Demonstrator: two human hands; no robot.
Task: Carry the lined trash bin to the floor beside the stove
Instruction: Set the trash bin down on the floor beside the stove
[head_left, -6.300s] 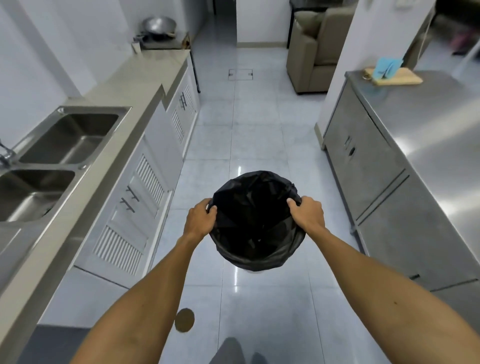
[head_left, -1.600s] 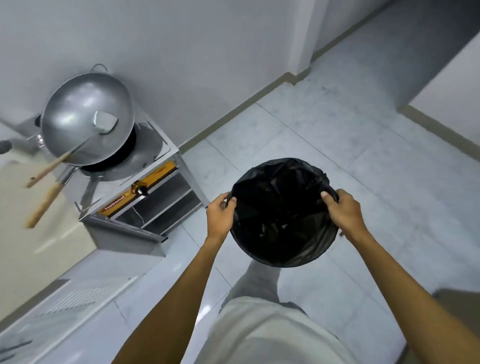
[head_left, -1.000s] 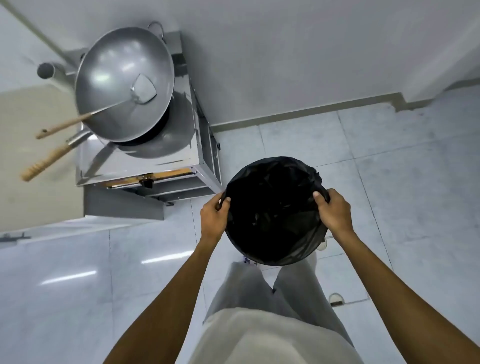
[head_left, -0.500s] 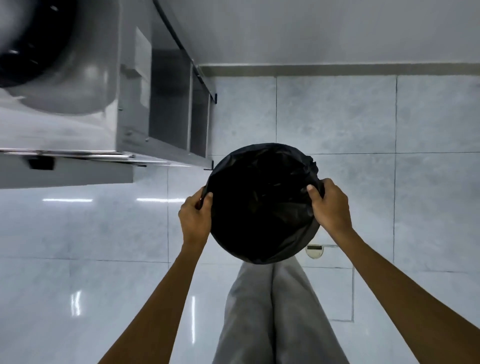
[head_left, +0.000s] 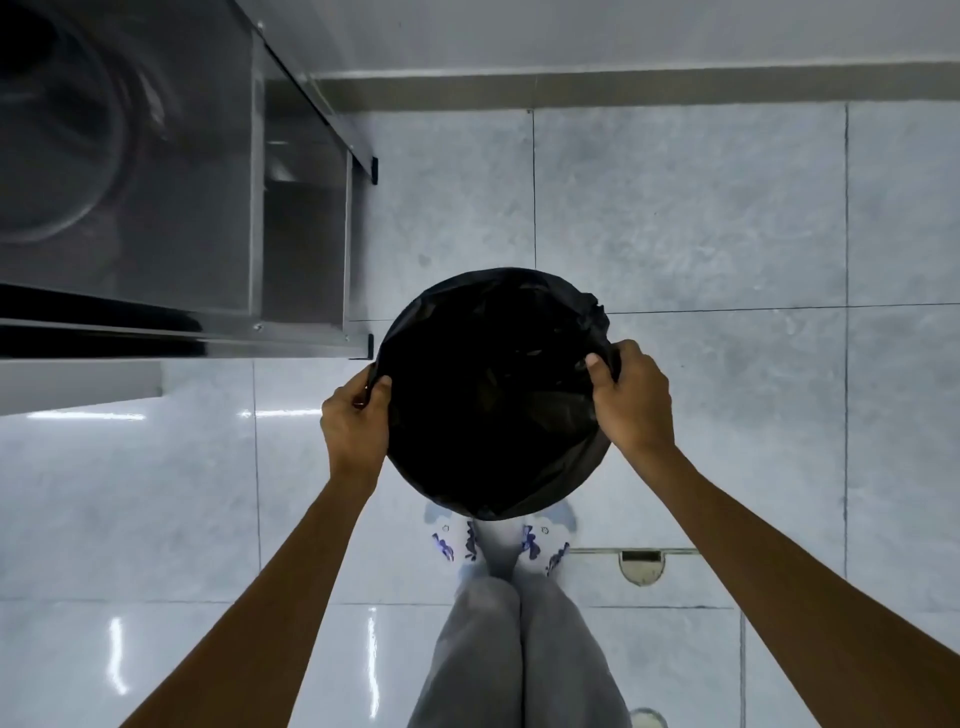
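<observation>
Trash bin (head_left: 493, 395): round, lined with a black plastic bag whose edge is folded over the rim; interior dark, contents not discernible. Seen from directly above, over the tiled floor (head_left: 701, 218), just beside the near right corner of the stove (head_left: 156, 182); whether its base touches the floor cannot be told.

Left hand (head_left: 353, 421): grip clenched on the left side of the bin's rim, thumb inside over the bag, fingers outside.

Right hand (head_left: 631, 400): grip clenched on the right side of the rim, thumb tip on the bag's folded edge, fingers wrapped outside.

Stove: stainless steel, open shelf frame on black feet, filling the upper left; its top is blurred.

Floor: pale grey glossy tiles, beige skirting along the far wall. A round metal drain cover (head_left: 641, 566) lies near the person's patterned slippers (head_left: 454, 540), right of them.
</observation>
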